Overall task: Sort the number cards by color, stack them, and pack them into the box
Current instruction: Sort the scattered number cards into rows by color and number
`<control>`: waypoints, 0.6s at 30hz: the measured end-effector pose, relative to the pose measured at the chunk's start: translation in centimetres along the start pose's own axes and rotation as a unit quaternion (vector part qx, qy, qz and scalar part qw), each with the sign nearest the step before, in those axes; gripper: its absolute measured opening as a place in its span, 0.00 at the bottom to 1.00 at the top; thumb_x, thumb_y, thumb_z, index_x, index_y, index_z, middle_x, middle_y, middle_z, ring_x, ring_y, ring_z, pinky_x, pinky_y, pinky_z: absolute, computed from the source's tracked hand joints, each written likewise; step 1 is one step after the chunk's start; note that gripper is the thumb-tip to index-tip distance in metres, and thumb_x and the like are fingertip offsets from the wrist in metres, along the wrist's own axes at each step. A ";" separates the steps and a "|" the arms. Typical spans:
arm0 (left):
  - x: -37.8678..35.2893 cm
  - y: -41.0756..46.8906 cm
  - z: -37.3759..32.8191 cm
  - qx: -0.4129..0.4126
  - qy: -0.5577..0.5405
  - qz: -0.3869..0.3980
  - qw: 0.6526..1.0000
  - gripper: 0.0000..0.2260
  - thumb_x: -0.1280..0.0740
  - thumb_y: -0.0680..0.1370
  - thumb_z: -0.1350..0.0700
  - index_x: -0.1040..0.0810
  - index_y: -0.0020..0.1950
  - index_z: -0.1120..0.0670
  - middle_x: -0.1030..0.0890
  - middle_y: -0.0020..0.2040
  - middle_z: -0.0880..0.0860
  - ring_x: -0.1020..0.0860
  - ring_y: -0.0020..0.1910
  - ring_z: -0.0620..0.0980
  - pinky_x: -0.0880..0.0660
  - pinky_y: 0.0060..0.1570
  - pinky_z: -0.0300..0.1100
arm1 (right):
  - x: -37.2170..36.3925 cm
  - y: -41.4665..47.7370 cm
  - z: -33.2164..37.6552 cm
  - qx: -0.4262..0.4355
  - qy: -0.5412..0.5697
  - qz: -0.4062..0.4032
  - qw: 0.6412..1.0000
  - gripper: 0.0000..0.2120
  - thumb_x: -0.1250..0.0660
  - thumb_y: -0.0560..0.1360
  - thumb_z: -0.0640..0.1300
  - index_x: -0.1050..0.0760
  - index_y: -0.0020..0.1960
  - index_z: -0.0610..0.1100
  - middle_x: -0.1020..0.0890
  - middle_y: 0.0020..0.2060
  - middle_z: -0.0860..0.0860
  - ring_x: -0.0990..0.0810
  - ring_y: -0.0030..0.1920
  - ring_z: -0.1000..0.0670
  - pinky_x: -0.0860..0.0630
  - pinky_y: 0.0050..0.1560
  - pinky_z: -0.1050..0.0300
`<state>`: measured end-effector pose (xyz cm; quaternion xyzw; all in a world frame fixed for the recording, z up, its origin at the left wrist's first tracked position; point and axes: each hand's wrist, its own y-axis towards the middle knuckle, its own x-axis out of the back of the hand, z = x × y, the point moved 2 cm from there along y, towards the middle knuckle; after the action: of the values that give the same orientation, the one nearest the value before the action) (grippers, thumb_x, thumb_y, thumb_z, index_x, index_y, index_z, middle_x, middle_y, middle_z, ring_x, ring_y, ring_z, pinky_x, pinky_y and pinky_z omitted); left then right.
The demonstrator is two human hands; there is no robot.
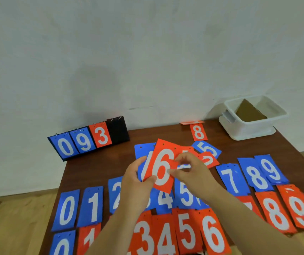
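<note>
Holding the red 6 card (163, 167) above mid-table, left hand (137, 183) pinches its lower edge, right hand (190, 172) pinches its right side; white box (254, 129) sits at far-right corner.

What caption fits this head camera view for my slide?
Left hand and right hand hold a red 6 card over blue and red number cards; white box at the table's far corner.

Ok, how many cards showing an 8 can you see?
3: back red 8 left of the white box, blue 8 at right, front red 8 just nearer than it. More may lie hidden.
</note>
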<state>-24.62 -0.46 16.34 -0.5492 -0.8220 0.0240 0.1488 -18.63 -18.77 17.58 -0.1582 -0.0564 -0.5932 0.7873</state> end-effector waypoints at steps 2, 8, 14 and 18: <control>0.3 -0.9 0.6 -0.007 0.002 0.019 1.000 0.26 0.24 0.75 0.59 0.26 0.67 0.38 0.23 0.64 0.42 0.20 0.60 0.45 0.18 0.45 0.36 | -1.6 -1.1 -0.8 0.002 0.018 0.019 1.000 0.10 0.25 0.74 0.39 0.22 0.52 0.49 0.17 0.47 0.48 0.18 0.35 0.56 0.22 0.38 0.63; 1.0 -2.8 2.0 -0.013 -0.004 0.033 0.999 0.18 0.29 0.80 0.56 0.26 0.62 0.34 0.27 0.62 0.35 0.25 0.65 0.43 0.21 0.59 0.44 | 0.0 -2.2 -2.3 -0.022 -0.065 -0.113 0.991 0.12 0.26 0.76 0.43 0.23 0.55 0.56 0.20 0.52 0.59 0.19 0.49 0.56 0.21 0.44 0.62; -0.2 -3.3 4.7 0.015 0.034 0.047 0.998 0.20 0.33 0.81 0.58 0.24 0.67 0.36 0.24 0.69 0.46 0.19 0.37 0.46 0.21 0.32 0.41 | 5.8 -4.8 -7.0 -0.061 -0.157 -0.120 0.978 0.10 0.32 0.80 0.44 0.23 0.59 0.55 0.22 0.55 0.60 0.22 0.56 0.55 0.21 0.55 0.59; -1.8 -4.0 6.3 0.038 0.059 0.082 0.994 0.19 0.35 0.82 0.60 0.24 0.70 0.42 0.23 0.61 0.43 0.24 0.27 0.37 0.30 0.25 0.30 | 7.3 -7.4 -13.1 -0.115 -0.234 -0.041 0.965 0.10 0.32 0.80 0.41 0.24 0.53 0.56 0.22 0.53 0.61 0.21 0.55 0.53 0.27 0.43 0.70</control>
<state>-29.26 -2.93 10.74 -0.6095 -0.7621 0.0345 0.2155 -24.82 -31.42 8.57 -0.3792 -0.1768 -0.5740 0.7039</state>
